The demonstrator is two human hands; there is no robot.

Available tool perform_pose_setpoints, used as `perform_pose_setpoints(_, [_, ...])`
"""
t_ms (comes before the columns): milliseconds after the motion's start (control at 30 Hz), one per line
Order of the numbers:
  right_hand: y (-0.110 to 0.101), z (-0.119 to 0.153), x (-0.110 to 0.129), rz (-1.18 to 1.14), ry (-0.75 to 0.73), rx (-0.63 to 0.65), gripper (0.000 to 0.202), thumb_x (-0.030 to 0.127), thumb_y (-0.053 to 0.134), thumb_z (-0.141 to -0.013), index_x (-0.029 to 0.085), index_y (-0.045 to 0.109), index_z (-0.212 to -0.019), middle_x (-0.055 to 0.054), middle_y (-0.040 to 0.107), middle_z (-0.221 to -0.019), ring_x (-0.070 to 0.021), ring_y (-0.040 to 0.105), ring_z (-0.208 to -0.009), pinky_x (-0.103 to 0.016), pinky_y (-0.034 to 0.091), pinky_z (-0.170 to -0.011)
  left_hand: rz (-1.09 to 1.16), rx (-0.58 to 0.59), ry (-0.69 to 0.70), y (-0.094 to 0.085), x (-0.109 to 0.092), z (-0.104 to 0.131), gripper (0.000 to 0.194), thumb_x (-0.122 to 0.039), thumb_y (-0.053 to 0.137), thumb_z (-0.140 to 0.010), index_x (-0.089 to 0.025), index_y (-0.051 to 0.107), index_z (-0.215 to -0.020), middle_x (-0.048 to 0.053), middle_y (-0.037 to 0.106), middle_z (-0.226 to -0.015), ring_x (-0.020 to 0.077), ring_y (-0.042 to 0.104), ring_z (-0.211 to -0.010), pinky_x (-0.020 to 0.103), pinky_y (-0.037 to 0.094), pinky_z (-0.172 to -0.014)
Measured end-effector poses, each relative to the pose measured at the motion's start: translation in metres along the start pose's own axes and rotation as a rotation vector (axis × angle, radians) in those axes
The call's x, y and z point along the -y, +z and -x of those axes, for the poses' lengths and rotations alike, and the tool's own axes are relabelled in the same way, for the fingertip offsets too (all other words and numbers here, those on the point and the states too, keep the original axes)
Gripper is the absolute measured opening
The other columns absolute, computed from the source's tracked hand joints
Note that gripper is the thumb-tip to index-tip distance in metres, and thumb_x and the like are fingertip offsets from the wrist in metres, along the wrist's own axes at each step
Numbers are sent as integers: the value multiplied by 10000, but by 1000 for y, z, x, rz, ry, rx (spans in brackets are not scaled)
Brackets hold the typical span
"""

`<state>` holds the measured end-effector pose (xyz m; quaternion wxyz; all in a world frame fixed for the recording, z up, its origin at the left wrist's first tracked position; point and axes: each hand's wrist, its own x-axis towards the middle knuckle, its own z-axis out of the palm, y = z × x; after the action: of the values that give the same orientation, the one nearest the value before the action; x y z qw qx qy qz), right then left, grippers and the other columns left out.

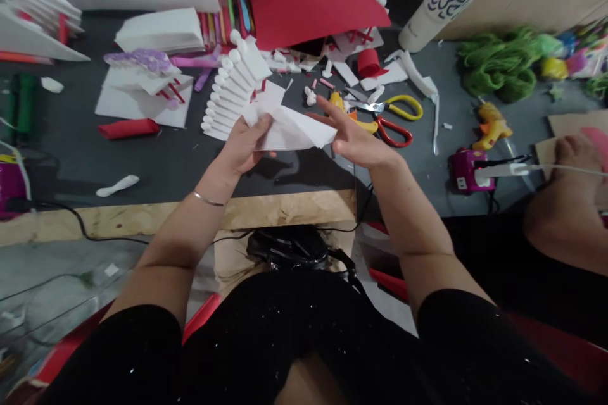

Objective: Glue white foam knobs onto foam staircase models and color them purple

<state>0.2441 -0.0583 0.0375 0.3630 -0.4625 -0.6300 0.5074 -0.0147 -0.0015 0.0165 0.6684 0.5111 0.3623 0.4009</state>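
No words, brand or number can be read. The white bottle (439,12) at the back of the tabletop (166,180) bears a dark, looping flower-like drawing, and a small dark mark low on its side is too tiny to make out.

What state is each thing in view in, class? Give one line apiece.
White sheet: folded over, held
Left hand: gripping the sheet
Right hand: fingers spread, by the sheet's end
Red strip: curled
Green yarn: loosely bundled
Patterned bottle: upright
Purple power block: white plug inserted
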Motion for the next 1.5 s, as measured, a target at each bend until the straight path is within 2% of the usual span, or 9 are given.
perform_pose_setpoints(133, [7, -2, 4, -32, -58, 54, 1385, 908, 834, -466, 416, 296, -1644, -83, 464, -1661, -383, 494, -1503, -599, 569, -1098, 68, -23, -44, 4, -5, 1, 561, -639, 857, -756, -194, 658, -1035, 57, 726, -888, 176, 708, -700, 230, 563, -447])
perform_pose_setpoints(267, [8, 10, 4, 154, -25, -6, 908, 772, 757, -766, 343, 488, -1519, -94, 687, -1385, -324, 702, -1191, -525, 641, -949, 80, -21, -75, 7, -10, 5, 535, -592, 899, -709, -180, 668, -961, 50, 713, -858, 146, 661, -638, 206, 517, -405])
perform_pose_setpoints(400, [-10, 23, 3, 553, -59, -169, 298, 497, 640, -964, 262, 707, -1134, -89, 770, -1049, -279, 720, -952, -491, 617, -910, 36, -6, -101, 6, -15, 7, 475, -549, 893, -723, -172, 660, -891, 32, 665, -774, 122, 605, -580, 192, 471, -373])
perform_pose_setpoints(567, [-40, 31, -7, 962, -3, -327, 373, 229, 634, -893, 236, 689, -1262, -157, 713, -1262, -391, 650, -1183, -616, 527, -1019, 24, 69, -178, 9, -22, 9, 448, -505, 913, -696, -174, 645, -832, -18, 569, -651, 91, 520, -509, 180, 431, -343])
perform_pose_setpoints(800, [-50, 27, -25, 972, 71, -328, 426, 241, 657, -873, 282, 695, -1296, -137, 701, -1111, -378, 648, -1046, -589, 542, -936, -61, 242, -307, 10, -26, 13, 510, -521, 937, -658, -174, 641, -886, -30, 570, -637, 101, 522, -500, 198, 409, -327])
perform_pose_setpoints(1000, [-54, 30, -9, 839, -32, -284, 359, 272, 602, -943, 300, 725, -1279, -105, 723, -1092, -335, 660, -1059, -550, 536, -982, -35, 225, -303, 8, -26, 13, 489, -504, 935, -667, -173, 663, -903, -25, 602, -665, 95, 520, -490, 200, 398, -328])
perform_pose_setpoints(1333, [-86, 46, -22, 866, -12, -718, 354, 509, 655, -942, 304, 746, -1215, -149, 704, -1219, -403, 605, -1221, -676, 458, -1060, 32, 193, -311, 9, -19, 12, 446, -466, 912, -701, -151, 733, -961, 51, 696, -747, 132, 584, -575, 206, 470, -362])
perform_pose_setpoints(1400, [-73, 41, -15, 714, -88, -623, 480, 618, 590, -960, 335, 684, -1337, -132, 684, -1333, -385, 605, -1287, -634, 495, -1052, 30, 187, -295, 10, -15, 11, 472, -506, 907, -693, -159, 714, -948, 54, 698, -761, 135, 590, -582, 211, 480, -375])
perform_pose_setpoints(1500, [-41, 30, -4, 438, -150, -298, 659, 742, 551, -931, 362, 583, -1468, -97, 699, -1378, -330, 671, -1236, -526, 575, -969, -2, 144, -228, 11, -10, 9, 498, -563, 881, -703, -182, 675, -949, 48, 703, -812, 154, 627, -628, 237, 519, -431])
